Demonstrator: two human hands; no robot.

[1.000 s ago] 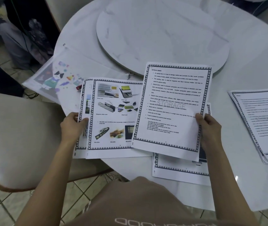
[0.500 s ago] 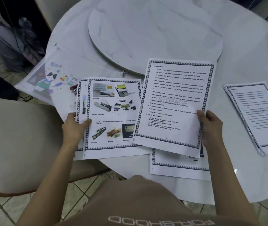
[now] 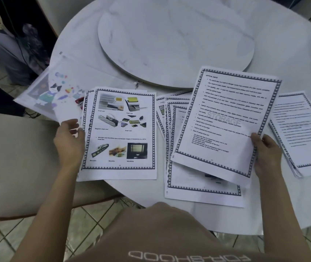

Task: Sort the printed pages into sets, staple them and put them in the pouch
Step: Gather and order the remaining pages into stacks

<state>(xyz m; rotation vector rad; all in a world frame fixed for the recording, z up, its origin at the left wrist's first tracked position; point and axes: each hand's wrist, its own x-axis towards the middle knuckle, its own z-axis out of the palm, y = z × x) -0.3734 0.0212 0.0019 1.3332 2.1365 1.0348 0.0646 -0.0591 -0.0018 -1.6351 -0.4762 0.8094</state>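
Note:
A set of bordered pages topped by a picture page lies flat at the table's near left edge. My left hand hovers at its left side with fingers relaxed, holding nothing. My right hand pinches the lower right edge of a text page marked STORAGE, held tilted above a fanned middle pile. Another stack of text pages lies at the right. A clear pouch with a cat print lies at the far left. A red stapler peeks out beside the picture pages.
The round white marble table carries a raised turntable disc at its centre. A beige cushioned chair stands at the left, close to the table's edge. Tiled floor shows below.
My left hand has let go of the picture pages, which now lie flat on the table. My right hand has carried the STORAGE page to the right, uncovering the fanned middle pile.

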